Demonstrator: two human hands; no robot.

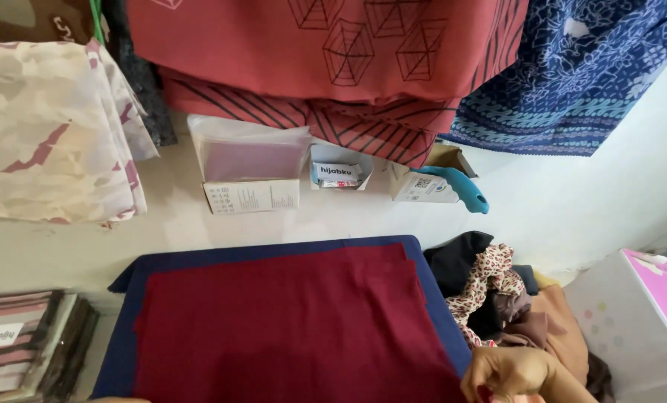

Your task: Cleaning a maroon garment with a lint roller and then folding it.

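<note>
A dark red cloth (288, 328) lies spread flat on a navy blue cloth (273, 248), whose edges show at the top and on both sides. My right hand (516, 373) is at the bottom right, its fingers curled on the red cloth's lower right corner. Only a pale sliver at the bottom left edge (120, 400) could be my left hand. It is too little to tell what that hand does.
Red line-patterned fabrics (326, 52), a blue floral fabric (580, 75) and a cream and pink fabric (50, 127) hang above. Small boxes (251, 175) and a teal-handled tool (464, 188) stand by the wall. Clothes are piled (497, 298) beside a white and pink box (639, 313) on the right. Flat packets are stacked (20, 343) on the left.
</note>
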